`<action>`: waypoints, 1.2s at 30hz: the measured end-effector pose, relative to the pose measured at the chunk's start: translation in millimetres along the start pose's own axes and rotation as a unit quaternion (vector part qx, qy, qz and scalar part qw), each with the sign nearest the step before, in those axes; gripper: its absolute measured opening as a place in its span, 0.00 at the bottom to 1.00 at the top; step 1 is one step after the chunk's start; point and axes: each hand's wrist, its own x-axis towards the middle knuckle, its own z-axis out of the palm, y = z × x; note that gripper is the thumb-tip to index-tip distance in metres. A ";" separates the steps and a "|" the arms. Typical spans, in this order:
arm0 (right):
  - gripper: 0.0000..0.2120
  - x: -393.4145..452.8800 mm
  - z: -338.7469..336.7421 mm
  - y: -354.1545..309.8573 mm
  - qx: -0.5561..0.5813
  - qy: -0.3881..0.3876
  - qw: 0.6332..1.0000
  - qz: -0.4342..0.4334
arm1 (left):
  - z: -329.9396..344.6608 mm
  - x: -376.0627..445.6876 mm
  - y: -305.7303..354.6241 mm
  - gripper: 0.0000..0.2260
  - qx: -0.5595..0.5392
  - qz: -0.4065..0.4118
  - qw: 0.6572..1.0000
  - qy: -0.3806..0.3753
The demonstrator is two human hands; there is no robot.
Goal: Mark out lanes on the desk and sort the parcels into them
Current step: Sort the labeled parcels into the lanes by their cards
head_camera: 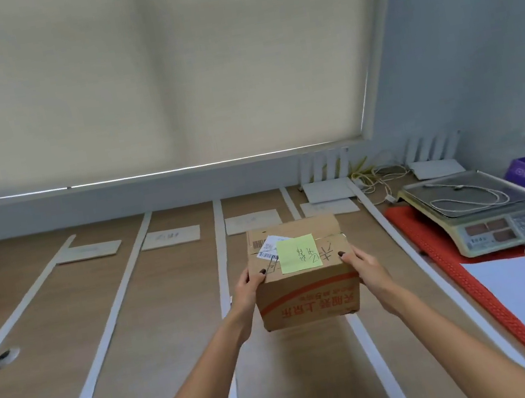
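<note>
Here both hands are gripping a cardboard parcel (303, 273) above the counter (156, 320). The left hand (247, 288) and right hand (366, 266) are clasping opposite sides, fingers (350, 255) curling over its top edge.

Writing on the lane labels (170, 237) is too blurred to read

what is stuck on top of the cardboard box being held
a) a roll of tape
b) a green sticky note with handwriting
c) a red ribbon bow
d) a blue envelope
b: a green sticky note with handwriting lies on top of the cardboard box, beside a barcode label, while the left hand and right hand hold the box's sides.
</note>
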 end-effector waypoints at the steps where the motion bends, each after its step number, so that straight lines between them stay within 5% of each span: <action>1: 0.18 3.4 -29.7 7.5 -0.006 0.000 1.000 0.008 | 29.4 0.1 -6.2 0.13 -0.010 -0.011 1.000 -0.011; 6: 0.16 19.4 -138.8 29.9 -0.010 -0.019 0.999 0.042 | 144.9 4.7 -14.5 0.14 -0.039 -0.018 0.998 -0.036; 12: 0.15 45.7 -192.9 62.9 -0.009 -0.022 0.997 0.073 | 207.8 22.6 -27.2 0.14 -0.010 -0.047 0.999 -0.016; 24: 0.18 111.6 -226.4 118.4 0.018 -0.060 0.994 0.092 | 250.2 85.1 -68.1 0.20 0.028 -0.068 0.997 0.034; 36: 0.17 243.0 -206.1 103.8 0.009 -0.038 0.998 0.050 | 240.2 217.7 -58.7 0.19 -0.011 -0.061 0.995 0.081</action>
